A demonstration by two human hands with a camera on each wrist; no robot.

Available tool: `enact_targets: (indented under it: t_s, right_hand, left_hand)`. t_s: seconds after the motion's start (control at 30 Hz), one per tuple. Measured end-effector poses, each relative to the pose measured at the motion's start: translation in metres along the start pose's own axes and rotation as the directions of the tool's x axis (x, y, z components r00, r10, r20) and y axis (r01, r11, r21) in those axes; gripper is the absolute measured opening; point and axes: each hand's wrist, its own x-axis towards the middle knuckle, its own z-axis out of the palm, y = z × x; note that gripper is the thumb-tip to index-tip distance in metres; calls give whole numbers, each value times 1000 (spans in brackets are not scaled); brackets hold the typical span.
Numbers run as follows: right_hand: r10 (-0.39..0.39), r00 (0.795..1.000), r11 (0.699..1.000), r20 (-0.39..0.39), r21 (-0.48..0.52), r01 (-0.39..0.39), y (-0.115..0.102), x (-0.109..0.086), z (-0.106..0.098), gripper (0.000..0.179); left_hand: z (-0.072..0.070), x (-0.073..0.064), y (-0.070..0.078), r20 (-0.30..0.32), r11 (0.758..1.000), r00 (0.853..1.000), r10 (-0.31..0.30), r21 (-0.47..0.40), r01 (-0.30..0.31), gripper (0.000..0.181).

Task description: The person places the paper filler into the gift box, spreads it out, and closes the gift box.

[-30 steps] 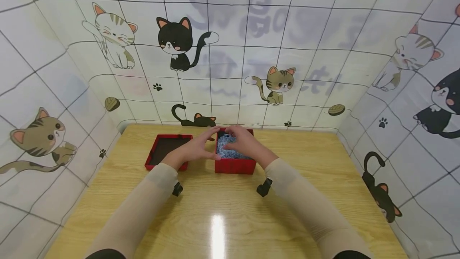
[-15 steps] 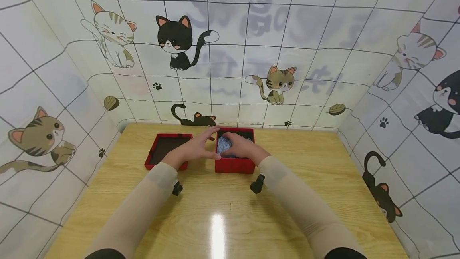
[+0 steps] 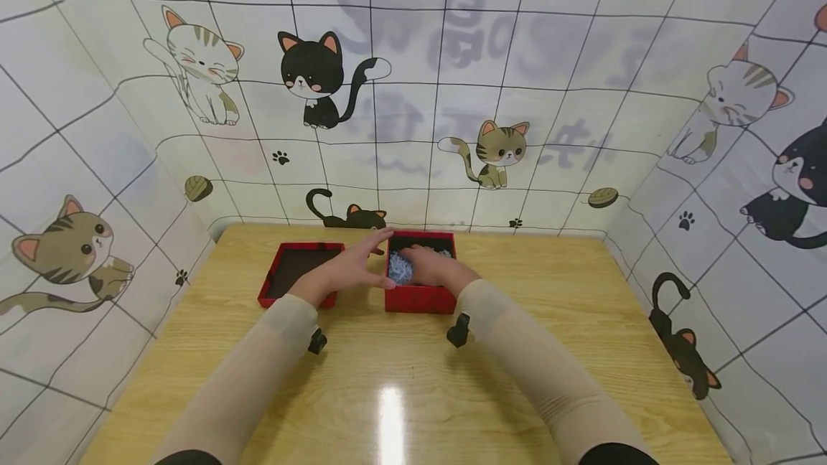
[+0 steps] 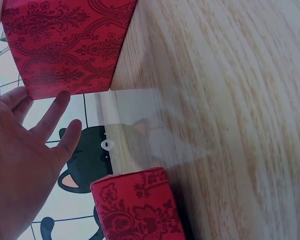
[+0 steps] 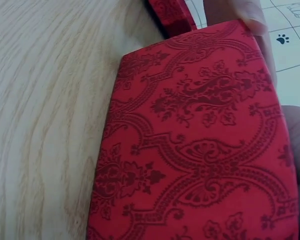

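Note:
A red patterned box stands without its cover and holds pale blue shredded paper. My left hand spans the box's left side, thumb at the front corner and a finger at the back corner. Its other fingers are straight and spread in the left wrist view. Inside the box, my right hand presses down into the paper. Its fingertips are hidden, so I cannot tell whether they grip any paper. The box wall fills most of the right wrist view.
Left of the box lies its red lid, dark inside turned up, partly behind my left hand. Both rest near the back of a wooden table. A white wall covering with printed cats rises behind and at both sides.
My right hand has gone from above the shredded paper down into the box and slightly left. More of the dark inner back wall shows. My left hand has stayed in place.

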Motion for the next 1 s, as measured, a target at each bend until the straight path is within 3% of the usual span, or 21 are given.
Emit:
enact_targets:
  t_s: [0.17, 0.4, 0.6, 0.77, 1.0]
  right_hand:
    - [-52, 998, 996, -23, 71, 54, 3, -4, -5, 70]
    - [-40, 994, 977, -97, 207, 60, 0, -18, -21, 68]
    - [-78, 976, 950, -203, 281, 134, -2, -20, -29, 39]
    - [-139, 978, 954, -152, 244, 173, -1, -10, -23, 26]
    - [-125, 992, 979, -14, 161, 126, 8, 5, -14, 34]
  left_hand:
    - [1, 0, -1, 1, 1000, 1000, 14, -2, -14, 116]
    - [1, -2, 1, 4, 1000, 1000, -2, 3, 2, 115]
    - [-2, -1, 1, 3, 1000, 1000, -26, 6, 26, 115]
    - [-2, -1, 0, 3, 1000, 1000, -29, -1, 29, 116]
    - [-1, 0, -1, 4, 1000, 1000, -5, 0, 5, 116]
